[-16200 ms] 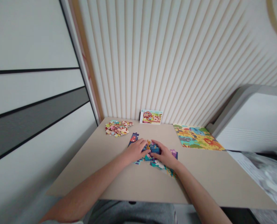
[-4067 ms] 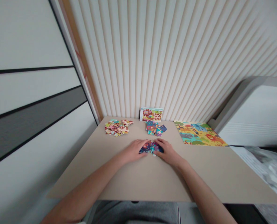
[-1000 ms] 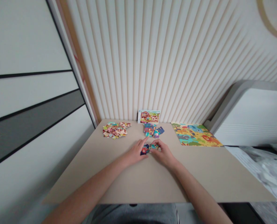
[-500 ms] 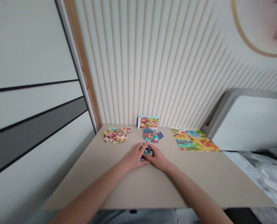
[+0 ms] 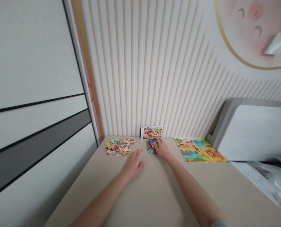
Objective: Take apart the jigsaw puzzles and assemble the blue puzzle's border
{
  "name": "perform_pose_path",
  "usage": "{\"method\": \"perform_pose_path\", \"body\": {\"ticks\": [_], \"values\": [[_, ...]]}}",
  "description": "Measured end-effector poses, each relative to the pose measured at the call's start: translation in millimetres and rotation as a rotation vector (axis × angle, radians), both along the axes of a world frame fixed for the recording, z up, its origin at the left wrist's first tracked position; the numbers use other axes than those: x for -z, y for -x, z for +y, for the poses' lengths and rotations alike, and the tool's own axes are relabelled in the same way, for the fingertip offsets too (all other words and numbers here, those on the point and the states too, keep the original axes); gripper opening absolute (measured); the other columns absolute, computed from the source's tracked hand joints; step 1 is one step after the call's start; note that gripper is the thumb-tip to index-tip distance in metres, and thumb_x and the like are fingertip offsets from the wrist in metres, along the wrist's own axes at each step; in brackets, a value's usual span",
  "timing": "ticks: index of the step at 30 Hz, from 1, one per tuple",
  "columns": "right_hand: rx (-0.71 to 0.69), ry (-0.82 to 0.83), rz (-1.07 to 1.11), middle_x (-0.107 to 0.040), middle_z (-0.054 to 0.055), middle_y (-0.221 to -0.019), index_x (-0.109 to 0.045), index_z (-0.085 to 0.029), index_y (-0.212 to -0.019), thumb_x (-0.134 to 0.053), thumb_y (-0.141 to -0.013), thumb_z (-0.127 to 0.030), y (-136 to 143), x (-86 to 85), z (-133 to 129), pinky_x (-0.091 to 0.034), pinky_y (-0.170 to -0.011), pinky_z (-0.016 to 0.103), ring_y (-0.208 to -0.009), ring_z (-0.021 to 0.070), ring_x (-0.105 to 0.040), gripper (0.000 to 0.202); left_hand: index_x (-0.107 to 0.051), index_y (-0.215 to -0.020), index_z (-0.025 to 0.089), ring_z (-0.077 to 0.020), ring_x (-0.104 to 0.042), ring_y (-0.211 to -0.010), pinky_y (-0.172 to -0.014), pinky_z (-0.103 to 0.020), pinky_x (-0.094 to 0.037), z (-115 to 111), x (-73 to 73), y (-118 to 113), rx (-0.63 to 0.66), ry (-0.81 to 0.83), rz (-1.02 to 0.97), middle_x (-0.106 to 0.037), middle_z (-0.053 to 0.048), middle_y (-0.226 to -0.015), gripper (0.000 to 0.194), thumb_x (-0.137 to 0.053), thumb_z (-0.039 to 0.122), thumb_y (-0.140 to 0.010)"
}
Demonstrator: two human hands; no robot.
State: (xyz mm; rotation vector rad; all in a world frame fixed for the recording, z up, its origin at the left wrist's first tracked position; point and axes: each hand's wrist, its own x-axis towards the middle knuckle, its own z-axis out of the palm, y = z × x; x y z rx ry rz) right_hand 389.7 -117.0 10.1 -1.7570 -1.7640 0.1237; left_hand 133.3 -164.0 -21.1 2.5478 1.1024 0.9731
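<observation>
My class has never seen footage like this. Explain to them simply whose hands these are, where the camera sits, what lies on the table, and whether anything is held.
There is no robot here: these are a person's two bare hands. One camera, worn on that person's head, takes every picture, looking forward and down.

On the table are a pile of red, cream and yellow puzzle pieces on the left, a smaller bluish pile near the middle, and a flat animal picture on the right. A farm picture stands upright near the ribbed wall.

The left hand is open and empty. The right hand has its fingers at the bluish pile; whether it grips a piece is too small to tell.
</observation>
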Motion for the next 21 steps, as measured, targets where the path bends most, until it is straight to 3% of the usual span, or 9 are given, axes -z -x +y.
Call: {"method": "perform_pose_path", "body": {"ticks": [7,12,17,21], "values": [[0.124,0.073,0.02,-0.051,0.017,-0.146,-0.046,-0.02,-0.146,-0.023,-0.104,-0.052,4.3,-10.0,19.1,-0.037,-0.108,0.042,-0.134,0.0275,-0.049,0.057,-0.031,-0.154,0.026,-0.0294,-0.043,-0.138,-0.115,-0.053,-0.037,3.3,4.6,1.3,0.05,0.001,0.033,-0.045,-0.014,-0.148,0.059,-0.046,0.042,-0.1],[-0.053,0.066,-0.101,-0.042,0.01,-0.155,-0.038,-0.029,-0.152,-0.052,-0.092,-0.064,3.9,-6.1,14.8,-0.037,-0.109,0.041,-0.136,0.0305,-0.046,0.071,-0.035,-0.153,0.026,-0.0295,-0.044,-0.137,-0.115,-0.053,-0.037,4.1,4.4,1.9,0.058,0.018,0.031,-0.047,-0.014,-0.146,0.056,-0.047,0.042,-0.1],[0.048,0.068,-0.012,-0.053,0.016,-0.146,-0.038,-0.018,-0.151,-0.037,-0.101,-0.055,-4.5,-3.9,23.4,-0.039,-0.105,0.036,-0.13,0.0275,-0.053,0.062,-0.037,-0.152,0.026,-0.0291,-0.045,-0.134,-0.114,-0.052,-0.038,3.5,2.2,2.9,0.088,0.038,0.023,-0.049,-0.014,-0.143,0.055,-0.047,0.042,-0.1],[0.024,0.092,-0.015,-0.058,0.015,-0.14,-0.046,-0.016,-0.147,-0.045,-0.099,-0.047,-16.6,-13.4,40.9,-0.04,-0.105,0.034,-0.127,0.0258,-0.056,0.057,-0.037,-0.152,0.026,-0.0289,-0.047,-0.132,-0.113,-0.051,-0.04,3.7,0.6,3.7,0.103,0.049,0.009,-0.051,-0.014,-0.14,0.055,-0.048,0.04,-0.099]]}}
